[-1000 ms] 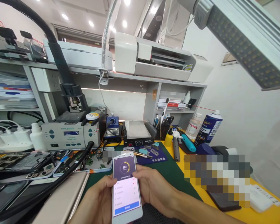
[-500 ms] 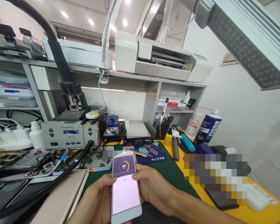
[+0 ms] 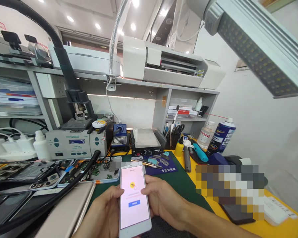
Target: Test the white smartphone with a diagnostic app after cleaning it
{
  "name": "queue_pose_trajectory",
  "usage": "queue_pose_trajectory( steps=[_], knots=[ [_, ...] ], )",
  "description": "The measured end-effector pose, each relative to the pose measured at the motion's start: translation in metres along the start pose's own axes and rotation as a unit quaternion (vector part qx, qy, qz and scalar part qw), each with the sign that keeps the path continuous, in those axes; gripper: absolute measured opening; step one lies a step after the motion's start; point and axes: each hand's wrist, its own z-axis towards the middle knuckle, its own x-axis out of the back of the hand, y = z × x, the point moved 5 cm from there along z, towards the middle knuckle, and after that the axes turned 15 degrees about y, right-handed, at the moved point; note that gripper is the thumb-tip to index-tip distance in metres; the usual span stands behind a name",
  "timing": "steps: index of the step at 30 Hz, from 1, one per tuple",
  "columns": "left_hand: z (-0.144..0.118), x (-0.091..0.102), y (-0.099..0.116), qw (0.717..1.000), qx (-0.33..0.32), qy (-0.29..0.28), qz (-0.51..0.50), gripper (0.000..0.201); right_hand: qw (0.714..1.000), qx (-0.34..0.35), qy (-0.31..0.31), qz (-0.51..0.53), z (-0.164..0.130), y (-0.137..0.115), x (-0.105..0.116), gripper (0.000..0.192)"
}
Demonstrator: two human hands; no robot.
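Note:
A white smartphone (image 3: 134, 215) stands tilted toward me, low in the middle of the head view. Its lit screen is mostly white, with a yellow round icon and a blue button. My left hand (image 3: 106, 208) grips its left edge, thumb at the side of the screen. On the opposite edge, my right hand (image 3: 165, 201) is closed round the phone with its thumb on the rim. The fingers behind the phone are mostly hidden.
Phone parts fill trays (image 3: 89, 168) at the left, beside a gold tablet-like panel (image 3: 64, 211). A rework station (image 3: 75, 143) stands behind. Blades lie on a blue mat (image 3: 161, 165). A spray can (image 3: 221, 137) and black phone (image 3: 238, 213) are at right. A lamp (image 3: 260, 49) hangs above.
The phone's screen has switched from a purple page with a 40 dial to a white page with a yellow icon and blue button. Both hands keep their hold.

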Motion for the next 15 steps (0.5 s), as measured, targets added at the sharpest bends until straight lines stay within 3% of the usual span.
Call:
queue_pose_trajectory(
  steps=[6,15],
  knots=[
    [-0.0047,-0.0034,0.0042,1.0,0.006,-0.005,0.006,0.056,0.999,0.02,-0.004,-0.03,-0.001,-0.0005,0.0001,0.059],
    [-0.0076,-0.0042,0.0055,1.0,0.001,-0.013,0.018,0.06,0.999,0.037,0.013,-0.036,-0.0031,-0.0015,-0.0019,0.058]
  ],
)
